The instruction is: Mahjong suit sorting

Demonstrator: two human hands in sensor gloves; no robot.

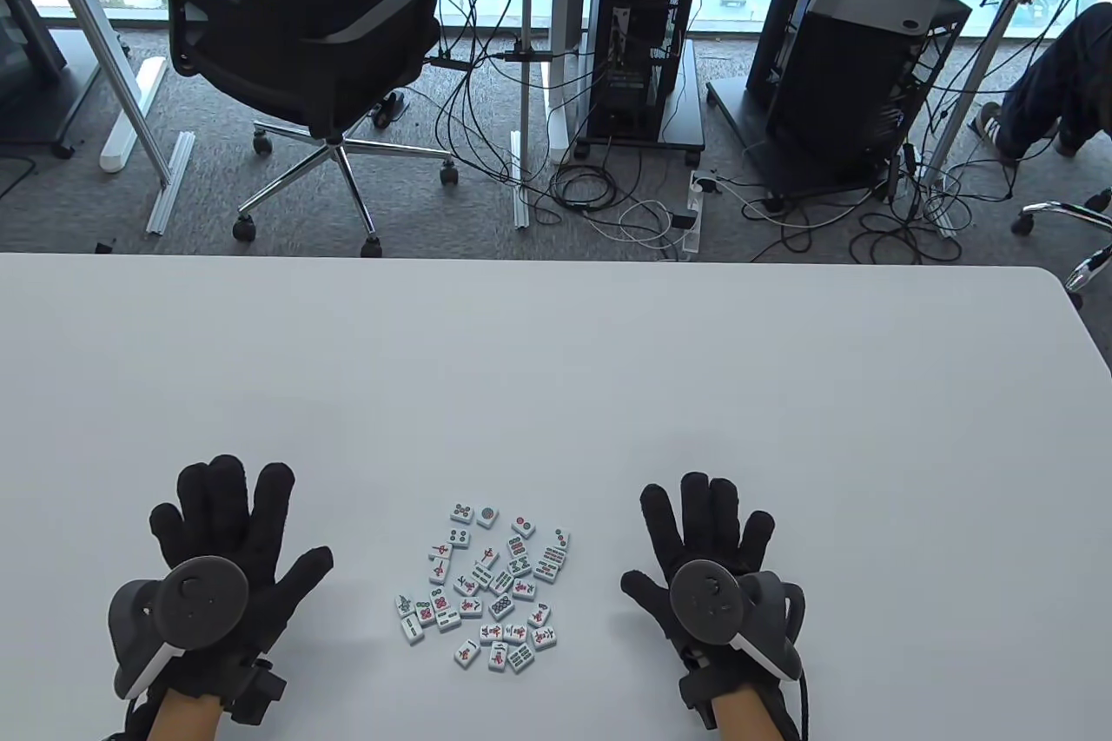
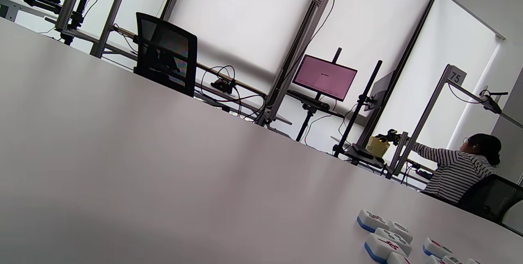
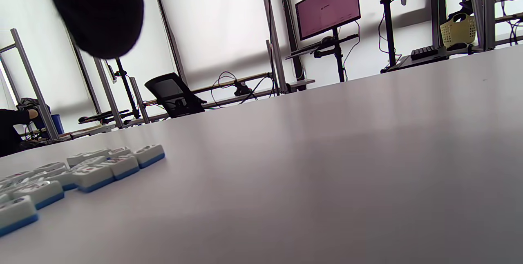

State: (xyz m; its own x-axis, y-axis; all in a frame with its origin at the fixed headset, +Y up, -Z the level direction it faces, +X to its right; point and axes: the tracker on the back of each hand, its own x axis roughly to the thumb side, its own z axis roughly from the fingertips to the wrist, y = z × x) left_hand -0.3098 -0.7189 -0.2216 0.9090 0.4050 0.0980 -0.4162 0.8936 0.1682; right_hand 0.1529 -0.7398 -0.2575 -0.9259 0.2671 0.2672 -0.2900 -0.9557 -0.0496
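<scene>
Left hand (image 1: 228, 541): flat on the table (image 1: 556, 376), fingers spread and straight, holding nothing. Right hand (image 1: 705, 554): likewise flat, fingers extended, released.

Mahjong tiles (image 1: 488, 585): loose unsorted cluster lying between the two hands, at 3 o'clock from the left hand and 9 o'clock from the right; both stand apart from it, neither plainly nearer. The cluster's long axis runs roughly 12 to 6 o'clock.

Appearance: small white tiles with blue backs, all seemingly face up, bearing red, green and dark markings; suits intermixed, orientations random, many touching. Sorting not yet begun, by judgement.
</scene>
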